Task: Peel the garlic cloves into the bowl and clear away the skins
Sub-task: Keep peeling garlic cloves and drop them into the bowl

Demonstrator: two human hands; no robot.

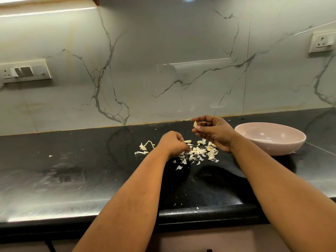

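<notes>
We look down at a black countertop point(91, 179) where our right hand point(214, 131) is raised a little above the surface, thumb and fingertips pinching a pale garlic clove point(195, 124) so that it stays clear of the litter below; it looks ready to go into the pink bowl point(298, 140), which sits just beside that hand on the right. Our left hand point(172, 144) is low on the counter, fingers curled down into the scattered skins point(198, 153), probably picking or gathering; what it holds, if anything, we cannot tell
</notes>
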